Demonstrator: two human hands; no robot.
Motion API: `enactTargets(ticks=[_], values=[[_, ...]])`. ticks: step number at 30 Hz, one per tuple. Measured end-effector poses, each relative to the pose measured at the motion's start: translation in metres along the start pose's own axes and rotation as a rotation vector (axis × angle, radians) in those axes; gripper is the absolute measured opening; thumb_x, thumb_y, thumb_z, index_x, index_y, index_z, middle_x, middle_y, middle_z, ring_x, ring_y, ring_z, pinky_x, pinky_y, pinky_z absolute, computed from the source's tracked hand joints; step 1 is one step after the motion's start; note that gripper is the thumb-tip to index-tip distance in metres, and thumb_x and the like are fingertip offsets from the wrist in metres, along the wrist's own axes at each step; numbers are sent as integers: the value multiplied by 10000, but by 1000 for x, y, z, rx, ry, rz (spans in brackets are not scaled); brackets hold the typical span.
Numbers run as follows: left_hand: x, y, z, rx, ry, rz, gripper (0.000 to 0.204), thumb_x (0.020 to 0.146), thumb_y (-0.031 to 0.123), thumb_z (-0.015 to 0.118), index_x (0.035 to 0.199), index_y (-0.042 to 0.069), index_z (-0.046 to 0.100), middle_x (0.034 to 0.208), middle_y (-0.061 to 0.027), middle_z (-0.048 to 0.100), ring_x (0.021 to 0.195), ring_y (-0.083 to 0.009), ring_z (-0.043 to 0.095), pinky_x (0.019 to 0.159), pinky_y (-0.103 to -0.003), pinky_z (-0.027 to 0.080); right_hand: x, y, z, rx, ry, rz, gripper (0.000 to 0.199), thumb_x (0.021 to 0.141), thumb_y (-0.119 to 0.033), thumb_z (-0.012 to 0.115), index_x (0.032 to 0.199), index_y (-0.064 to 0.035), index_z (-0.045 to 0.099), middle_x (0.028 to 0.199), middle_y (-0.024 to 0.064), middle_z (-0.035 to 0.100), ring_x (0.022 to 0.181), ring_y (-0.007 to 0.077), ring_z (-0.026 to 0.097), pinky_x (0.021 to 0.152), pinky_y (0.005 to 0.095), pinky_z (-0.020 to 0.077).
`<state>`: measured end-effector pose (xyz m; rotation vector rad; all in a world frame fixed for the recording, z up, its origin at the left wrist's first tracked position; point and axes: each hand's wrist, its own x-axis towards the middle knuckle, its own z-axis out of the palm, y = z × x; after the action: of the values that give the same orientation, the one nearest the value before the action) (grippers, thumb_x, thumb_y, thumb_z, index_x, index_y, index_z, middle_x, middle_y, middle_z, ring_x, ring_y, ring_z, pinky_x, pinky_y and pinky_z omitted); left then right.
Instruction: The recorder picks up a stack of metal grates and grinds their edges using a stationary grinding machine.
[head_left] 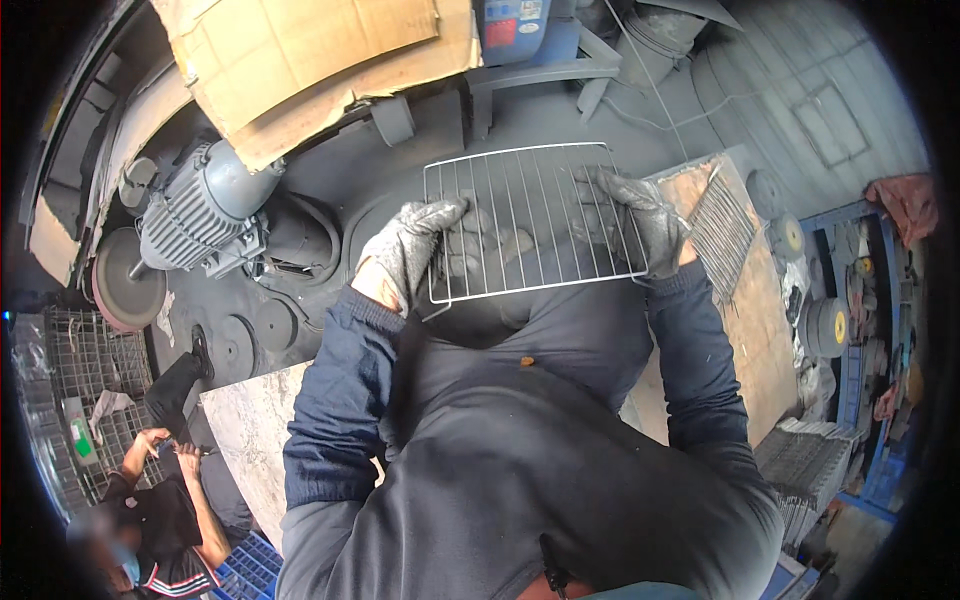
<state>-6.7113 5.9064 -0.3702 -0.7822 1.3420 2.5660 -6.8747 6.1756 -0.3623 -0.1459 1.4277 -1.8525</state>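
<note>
Between my two gloved hands is a wire rack, a rectangular metal grid with a thicker rim and thin parallel wires. My left hand grips its left edge, thumb on top and fingers showing through the wires beneath. At the opposite edge my right hand is closed the same way, its fingers partly behind the grid. Both gloves are grey and dirty. The rack hangs above my lap, tilted slightly. Just right of my right hand, several similar racks lie stacked on a wooden board.
A grey electric motor with a grinding wheel stands at left under cardboard. Another person sits at lower left near a wire cage. More racks are piled at lower right, beside blue shelving and wheels.
</note>
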Motion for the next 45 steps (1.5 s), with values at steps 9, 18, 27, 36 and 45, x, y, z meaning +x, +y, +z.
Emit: enactTargets(ticks=[9,18,27,36,45], values=[[-3,1,31,194,-34,117,445,848,174,690,1267,29,658,1201,-142,695,1112,-290,657,975,-374,528,-37,-7,-43,-406,267,-427,413,943,-190,672,1273,42,587,1000,129,702,824,215,689,736,325,575],[39,-40,-5,-210,-40,8,522,927,414,721,1321,101,582,1110,-110,707,937,-274,702,863,-454,592,-113,-13,-159,-1043,1052,-1135,408,876,-41,716,1272,-34,617,1015,115,721,864,259,699,785,349,570],[46,-59,16,-266,-103,-134,467,923,363,737,1279,93,598,1151,-84,648,1004,-276,663,884,-469,582,-97,29,-228,-2042,1090,-684,353,824,-87,573,1164,-103,667,1070,127,700,948,342,675,859,478,542],[40,-82,-2,-271,40,-157,547,963,393,677,1398,96,531,1195,-119,671,973,-299,668,866,-480,575,-89,43,-236,-2031,1114,-501,363,808,-100,601,1166,-89,659,1139,125,688,1037,343,649,928,467,517],[35,-94,-23,-279,46,-168,545,960,409,681,1384,100,534,1169,-122,676,942,-289,676,862,-498,584,-106,44,-209,-1846,883,-424,645,739,-192,777,1349,-120,582,1355,142,594,1289,371,529,1160,506,345]])
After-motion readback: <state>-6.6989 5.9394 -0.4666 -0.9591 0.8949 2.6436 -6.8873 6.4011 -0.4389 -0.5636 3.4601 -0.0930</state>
